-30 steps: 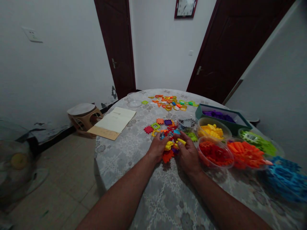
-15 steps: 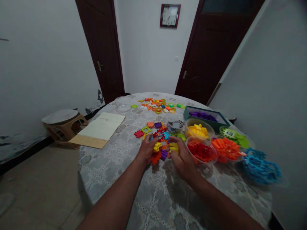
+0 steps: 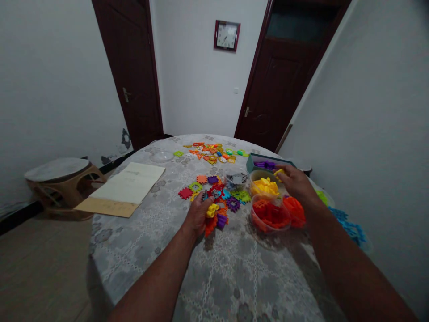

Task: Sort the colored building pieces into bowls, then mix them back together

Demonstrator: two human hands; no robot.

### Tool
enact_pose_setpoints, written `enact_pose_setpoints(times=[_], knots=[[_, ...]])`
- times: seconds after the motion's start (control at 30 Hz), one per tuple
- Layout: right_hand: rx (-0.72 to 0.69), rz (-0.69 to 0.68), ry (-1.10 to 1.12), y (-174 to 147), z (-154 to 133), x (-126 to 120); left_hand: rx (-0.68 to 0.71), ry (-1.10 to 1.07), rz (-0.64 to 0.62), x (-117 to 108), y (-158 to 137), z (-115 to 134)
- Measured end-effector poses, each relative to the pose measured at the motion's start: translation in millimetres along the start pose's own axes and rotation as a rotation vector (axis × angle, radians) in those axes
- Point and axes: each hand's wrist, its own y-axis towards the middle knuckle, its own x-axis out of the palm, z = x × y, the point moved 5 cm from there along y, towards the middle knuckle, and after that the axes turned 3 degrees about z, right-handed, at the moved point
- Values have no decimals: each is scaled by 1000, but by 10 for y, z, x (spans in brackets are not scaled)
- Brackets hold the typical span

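My left hand [image 3: 197, 213] is closed on some yellow plastic pieces [image 3: 212, 210] at the near side of a spread of coloured interlocking toy pieces. An orange piece [image 3: 211, 226] and a purple piece [image 3: 221, 221] show just under them; whether these are joined to the yellow ones I cannot tell. Over to the right, my right hand [image 3: 296, 181] pinches a yellow piece [image 3: 279, 174]. It hangs above the right rim of the clear bowl [image 3: 252, 191] of yellow pieces [image 3: 265, 186], close to the green box [image 3: 250, 165] with purple pieces [image 3: 264, 165].
Bowls of red pieces [image 3: 271, 213], grey pieces [image 3: 237, 178] and orange pieces [image 3: 295, 210] stand nearby. Blue pieces [image 3: 348, 226] lie at far right, partly behind my forearm. A mixed pile [image 3: 211, 152] lies at the back. Papers [image 3: 130, 183] rest on the left.
My right hand has moved right and away from me, from beside the left hand to above the yellow bowl, carrying a yellow piece. My left hand still holds yellow pieces. The view has shifted slightly.
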Motion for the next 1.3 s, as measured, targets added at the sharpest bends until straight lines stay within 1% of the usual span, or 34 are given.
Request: enact_pose_setpoints(times=[0.07, 0.13, 0.27, 0.33, 0.43, 0.5, 0.57, 0.6, 0.67, 0.73, 0.8, 0.83, 0.9, 1.0, 1.1, 1.2, 1.3], knots=[[-6, 7, -87, 143, 119, 47, 2, -8, -3, -8, 13, -1], [-4, 25, -116, 216, 171, 77, 4, -18, 2, -15, 24, 4], [-14, 84, -165, 209, 115, 24, 5, -34, 13, -20, 33, 16], [-39, 101, -174, 165, 29, -43, -1, -41, 18, -21, 34, 13], [-73, 91, -162, 54, -158, -143, 4, -30, 29, -27, 34, 7], [-92, 81, -119, -80, -332, -189, 23, -23, 25, -26, 33, 13], [-114, 42, -48, -285, -546, -177, 33, -21, 15, -23, 31, 20], [-131, -3, -11, -415, -664, -136, 32, -21, 12, -23, 31, 22], [-189, -155, 53, -727, -911, 30, 30, -25, 13, -25, 34, 32], [-268, -322, 106, -1073, -1138, 275, 46, -37, 19, -29, 38, 49], [-348, -439, 134, -1389, -1306, 555, 74, -52, 23, -30, 41, 69], [-378, -473, 125, -1516, -1358, 698, 81, -57, 23, -29, 42, 75], [-400, -499, 56, -1692, -1398, 965, 84, -66, 23, -29, 44, 76], [-366, -513, -81, -1805, -1367, 1257, 100, -66, 17, -27, 48, 81], [-344, -528, -116, -1826, -1346, 1348, 109, -42, 16, -25, 53, 83], [-327, -531, -70, -1810, -1344, 1266, 90, -26, 18, -21, 52, 77], [-313, -573, 15, -1804, -1332, 1155, 86, -9, 20, -22, 49, 72]])
